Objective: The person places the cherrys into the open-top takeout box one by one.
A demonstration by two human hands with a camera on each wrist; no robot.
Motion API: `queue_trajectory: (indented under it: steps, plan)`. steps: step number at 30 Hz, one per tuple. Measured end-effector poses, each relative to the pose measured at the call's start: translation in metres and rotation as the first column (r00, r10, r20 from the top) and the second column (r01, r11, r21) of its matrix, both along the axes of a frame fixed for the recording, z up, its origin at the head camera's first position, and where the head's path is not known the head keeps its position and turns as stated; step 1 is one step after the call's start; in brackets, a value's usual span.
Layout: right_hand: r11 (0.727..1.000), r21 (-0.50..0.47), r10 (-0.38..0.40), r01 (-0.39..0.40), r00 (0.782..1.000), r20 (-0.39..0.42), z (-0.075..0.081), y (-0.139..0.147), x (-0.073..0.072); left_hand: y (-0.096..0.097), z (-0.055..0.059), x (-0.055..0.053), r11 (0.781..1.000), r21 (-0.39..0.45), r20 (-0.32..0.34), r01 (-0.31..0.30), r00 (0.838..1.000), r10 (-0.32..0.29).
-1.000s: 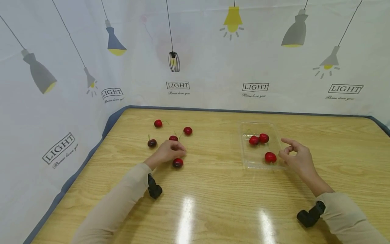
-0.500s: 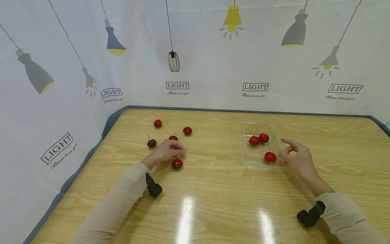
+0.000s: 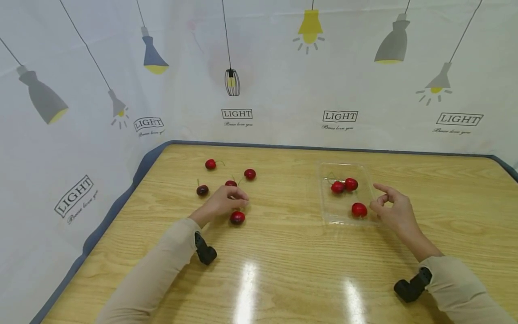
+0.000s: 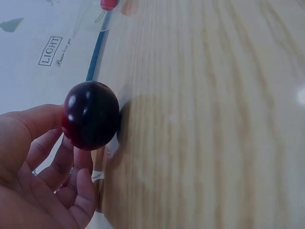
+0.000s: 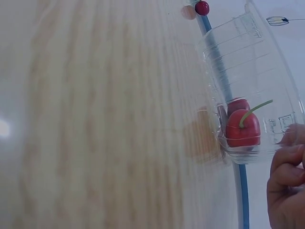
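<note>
My left hand (image 3: 220,202) is on the left side of the table, thumb and index finger meeting at the stem of a dark red cherry (image 3: 237,218). In the left wrist view this cherry (image 4: 90,115) sits in front of the fingertips and hides them, close over the wood. On the right, a clear plastic box (image 3: 329,211) contains three red cherries, one of them the near cherry (image 3: 359,209). My right hand (image 3: 396,211) pinches the box's right rim between thumb and index finger. The right wrist view shows a stemmed cherry (image 5: 244,128) through the box wall.
Several loose cherries lie beyond my left hand, among them a dark cherry (image 3: 202,190), a back cherry (image 3: 210,164) and a red cherry (image 3: 250,174). A printed white curtain (image 3: 279,85) stands behind the wooden table (image 3: 291,265).
Both hands stay almost where they were. The cherry by my left hand has shifted very slightly; the box and its cherries stay put.
</note>
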State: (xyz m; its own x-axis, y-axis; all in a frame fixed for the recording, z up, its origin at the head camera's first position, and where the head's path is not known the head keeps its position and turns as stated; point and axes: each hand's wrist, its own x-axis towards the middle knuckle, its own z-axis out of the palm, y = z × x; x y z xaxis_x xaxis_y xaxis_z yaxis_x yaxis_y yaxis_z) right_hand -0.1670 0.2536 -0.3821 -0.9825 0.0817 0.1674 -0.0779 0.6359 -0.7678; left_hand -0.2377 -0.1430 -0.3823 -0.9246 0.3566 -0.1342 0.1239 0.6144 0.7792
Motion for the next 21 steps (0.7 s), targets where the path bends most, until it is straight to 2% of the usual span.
queue_trajectory:
  steps: [6, 11, 18, 21]
  plan:
    - [1.000, 0.009, 0.005, -0.005, 1.000, -0.007, -0.0018, -0.0004, -0.0007, 0.0018, -0.0027, -0.0005, 0.998, 0.023, -0.019, -0.054, 0.998, 0.055]
    - [1.000, 0.027, 0.012, -0.011, 1.000, -0.009, -0.0016, -0.0004, -0.0016, 0.0029, -0.0028, -0.0003, 0.995, 0.074, -0.020, -0.071, 0.997, 0.072]
    - [1.000, 0.019, 0.015, -0.015, 1.000, 0.003, -0.0018, 0.0003, -0.0021, 0.0058, 0.0016, 0.0029, 0.980, 0.154, 0.055, -0.122, 0.992, 0.115]
    - [1.000, 0.017, 0.016, -0.016, 1.000, 0.005, -0.0019, 0.0005, -0.0022, 0.0066, 0.0024, 0.0035, 0.980, 0.154, 0.052, -0.126, 0.991, 0.120]
